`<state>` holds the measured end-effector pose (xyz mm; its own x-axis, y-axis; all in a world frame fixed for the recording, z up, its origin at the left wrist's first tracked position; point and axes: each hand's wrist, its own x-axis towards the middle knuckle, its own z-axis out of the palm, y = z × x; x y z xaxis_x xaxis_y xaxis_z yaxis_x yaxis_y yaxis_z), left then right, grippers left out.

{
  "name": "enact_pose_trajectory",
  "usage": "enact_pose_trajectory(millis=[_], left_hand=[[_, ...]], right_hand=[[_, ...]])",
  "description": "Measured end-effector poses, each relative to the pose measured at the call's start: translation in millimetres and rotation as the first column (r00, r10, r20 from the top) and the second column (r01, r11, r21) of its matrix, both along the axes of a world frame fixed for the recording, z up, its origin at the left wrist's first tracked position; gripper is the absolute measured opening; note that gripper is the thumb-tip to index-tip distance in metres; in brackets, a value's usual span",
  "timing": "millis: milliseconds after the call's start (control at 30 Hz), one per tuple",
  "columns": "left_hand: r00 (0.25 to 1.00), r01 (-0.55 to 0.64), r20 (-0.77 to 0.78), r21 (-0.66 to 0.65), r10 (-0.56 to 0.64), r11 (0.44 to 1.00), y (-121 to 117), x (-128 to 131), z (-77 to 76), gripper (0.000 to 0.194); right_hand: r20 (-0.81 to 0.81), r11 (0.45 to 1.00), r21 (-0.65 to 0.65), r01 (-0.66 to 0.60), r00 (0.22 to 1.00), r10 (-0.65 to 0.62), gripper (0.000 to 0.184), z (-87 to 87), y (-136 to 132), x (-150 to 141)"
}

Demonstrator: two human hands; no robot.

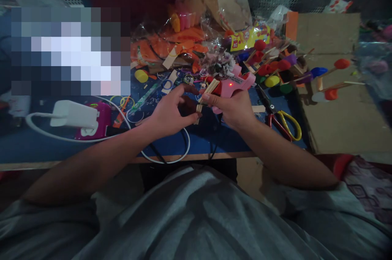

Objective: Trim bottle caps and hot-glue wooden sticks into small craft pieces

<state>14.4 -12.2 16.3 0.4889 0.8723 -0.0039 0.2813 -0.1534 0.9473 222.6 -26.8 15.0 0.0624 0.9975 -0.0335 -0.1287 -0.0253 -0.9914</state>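
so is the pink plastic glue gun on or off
The pink glue gun looks on: a small red light glows on its side.

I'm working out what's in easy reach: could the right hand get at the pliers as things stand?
Probably yes: the pliers lie close by the right hand, handles uncovered. That hand is wrapped around the pink glue gun, though, so it would likely have to free itself first.

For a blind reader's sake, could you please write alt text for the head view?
A person's left hand and right hand hold wooden sticks, the right also gripping a pink glue gun, above a cluttered blue table; pliers lie to the right.
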Motion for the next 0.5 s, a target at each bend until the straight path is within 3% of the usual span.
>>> enact_pose_trajectory(millis=[233,433,500], left_hand=[[0.991,0.019,-0.135,0.071,-0.009,0.997,1.3,-1.7,-0.6,0.059],[0.951,0.023,-0.308,0.157,0.027,0.987,2.2,-3.2,0.3,0.065],[0.938,0.029,-0.341,0.249,0.06,0.968,3.2,-3.5,-0.2,0.063]], right_hand=[[-0.057,0.99,0.08,0.112,0.993,-0.107,0.054,-8.9,6.8,2.2],[-0.004,0.989,0.106,0.101,0.995,-0.101,0.055,-8.5,7.5,4.2],[-0.021,0.989,0.105,0.103,0.995,-0.101,0.057,-7.6,7.6,3.9]])
